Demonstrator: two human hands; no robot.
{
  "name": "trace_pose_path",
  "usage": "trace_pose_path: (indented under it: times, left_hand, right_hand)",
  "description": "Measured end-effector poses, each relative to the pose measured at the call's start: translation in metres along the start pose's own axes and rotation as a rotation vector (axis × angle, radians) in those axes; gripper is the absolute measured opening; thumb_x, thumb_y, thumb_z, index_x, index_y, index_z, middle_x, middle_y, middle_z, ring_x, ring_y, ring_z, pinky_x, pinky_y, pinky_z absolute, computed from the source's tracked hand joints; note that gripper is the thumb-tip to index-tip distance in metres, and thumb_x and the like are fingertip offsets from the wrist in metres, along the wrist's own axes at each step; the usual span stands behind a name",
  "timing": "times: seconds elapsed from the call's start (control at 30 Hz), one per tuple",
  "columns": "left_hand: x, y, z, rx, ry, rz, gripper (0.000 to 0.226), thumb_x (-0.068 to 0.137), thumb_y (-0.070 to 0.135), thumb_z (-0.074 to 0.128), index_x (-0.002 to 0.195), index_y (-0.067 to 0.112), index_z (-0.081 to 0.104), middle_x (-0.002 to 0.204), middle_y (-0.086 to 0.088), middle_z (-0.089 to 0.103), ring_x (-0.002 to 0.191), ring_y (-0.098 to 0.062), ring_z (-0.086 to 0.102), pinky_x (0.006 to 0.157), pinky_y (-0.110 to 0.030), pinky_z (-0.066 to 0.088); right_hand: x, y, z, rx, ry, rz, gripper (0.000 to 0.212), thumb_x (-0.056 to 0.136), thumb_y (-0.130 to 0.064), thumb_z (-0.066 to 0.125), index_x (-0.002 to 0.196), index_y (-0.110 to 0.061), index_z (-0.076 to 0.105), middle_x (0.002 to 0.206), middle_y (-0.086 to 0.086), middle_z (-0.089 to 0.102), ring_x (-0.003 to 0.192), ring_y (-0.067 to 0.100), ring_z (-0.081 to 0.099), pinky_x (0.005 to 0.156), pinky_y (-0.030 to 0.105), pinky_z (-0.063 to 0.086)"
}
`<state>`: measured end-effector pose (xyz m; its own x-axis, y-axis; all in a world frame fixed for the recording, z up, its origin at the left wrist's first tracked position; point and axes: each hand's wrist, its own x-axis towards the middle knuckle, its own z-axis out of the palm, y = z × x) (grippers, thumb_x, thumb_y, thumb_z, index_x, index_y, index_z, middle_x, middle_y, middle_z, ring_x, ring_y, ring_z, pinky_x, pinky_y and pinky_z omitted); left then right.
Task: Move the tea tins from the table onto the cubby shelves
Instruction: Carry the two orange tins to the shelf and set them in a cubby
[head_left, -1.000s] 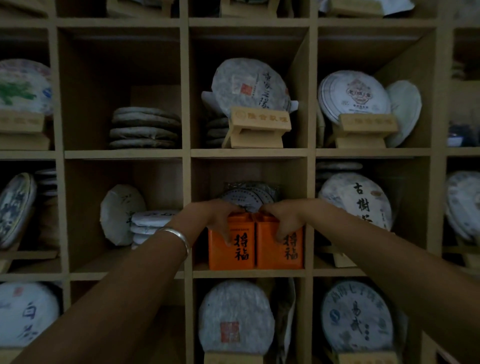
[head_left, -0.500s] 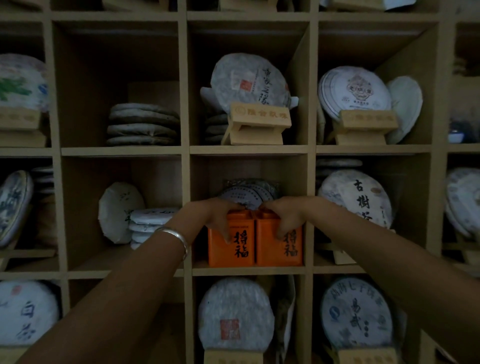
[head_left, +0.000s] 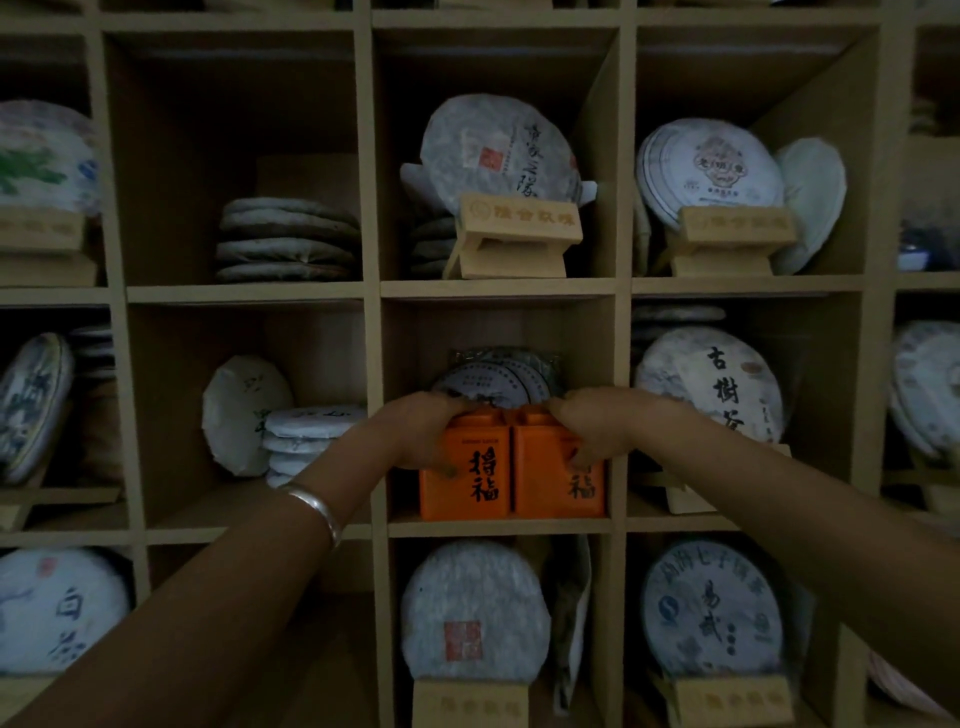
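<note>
Two orange tea tins with black characters stand side by side in the middle cubby of the wooden shelf unit (head_left: 498, 526). My left hand (head_left: 415, 431) grips the top of the left tin (head_left: 467, 483), thumb down its front. My right hand (head_left: 587, 428) grips the top of the right tin (head_left: 556, 488) in the same way. Both tins rest on the cubby floor, touching each other. Wrapped round tea cakes (head_left: 493, 382) stand behind them, partly hidden.
Every neighbouring cubby holds wrapped tea cakes, some stacked flat (head_left: 288, 239), some upright on wooden stands (head_left: 519, 228). The cubby to the left has cakes (head_left: 247, 415) at its back with bare floor in front. A silver bracelet (head_left: 317, 512) circles my left wrist.
Both hands stay on the tin tops; the tins sit slightly deeper in the cubby and my view has drifted a little.
</note>
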<state>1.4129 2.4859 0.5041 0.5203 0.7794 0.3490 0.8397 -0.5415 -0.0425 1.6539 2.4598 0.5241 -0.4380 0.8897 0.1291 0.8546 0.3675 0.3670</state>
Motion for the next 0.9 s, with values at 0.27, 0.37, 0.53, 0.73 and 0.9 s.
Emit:
trace_pose_path:
  times: [0.27,0.37,0.53,0.73,0.9]
  left_hand:
    - [0.002,-0.001,-0.002,0.025,0.009,0.011,0.084,0.066,0.026,0.085,0.139,0.023,0.045,0.133,-0.006,0.057,0.118,-0.023,0.054,0.095,-0.031,0.042]
    - [0.002,-0.003,0.0,0.024,0.009,0.004,0.085,0.066,0.027,0.085,0.14,0.023,0.044,0.134,-0.006,0.056,0.119,-0.024,0.054,0.096,-0.032,0.042]
    - [0.0,-0.002,-0.001,0.0,0.005,0.002,0.086,0.066,0.025,0.085,0.141,0.024,0.043,0.133,-0.005,0.056,0.12,-0.024,0.053,0.095,-0.031,0.041]
    - [-0.002,-0.001,-0.001,-0.023,-0.007,-0.007,0.084,0.066,0.026,0.085,0.139,0.025,0.044,0.132,-0.005,0.056,0.119,-0.024,0.053,0.098,-0.035,0.043]
    - [-0.008,0.002,0.003,-0.045,0.079,-0.004,0.103,0.061,0.039,0.086,0.147,0.02,0.032,0.142,-0.007,0.046,0.127,-0.025,0.045,0.104,-0.038,0.041]
  right_hand:
    - [0.003,0.0,-0.001,0.006,0.003,0.005,0.062,0.076,-0.028,0.076,0.127,-0.013,0.045,0.119,0.01,0.059,0.102,0.023,0.058,0.071,0.027,0.041]
    - [0.003,0.001,-0.001,-0.006,0.012,0.011,0.064,0.076,-0.029,0.076,0.128,-0.013,0.043,0.119,0.012,0.058,0.101,0.024,0.058,0.072,0.028,0.044]
    - [0.003,0.002,-0.001,-0.01,0.033,0.003,0.068,0.074,-0.03,0.077,0.129,-0.013,0.043,0.119,0.012,0.059,0.101,0.024,0.058,0.07,0.027,0.041]
    - [0.002,0.004,0.0,0.01,0.04,0.001,0.069,0.073,-0.031,0.078,0.13,-0.014,0.043,0.119,0.01,0.059,0.101,0.023,0.058,0.07,0.025,0.039]
    - [-0.003,-0.002,0.003,-0.003,0.036,0.009,0.074,0.076,-0.036,0.075,0.134,-0.011,0.037,0.122,0.013,0.052,0.103,0.023,0.053,0.072,0.026,0.039]
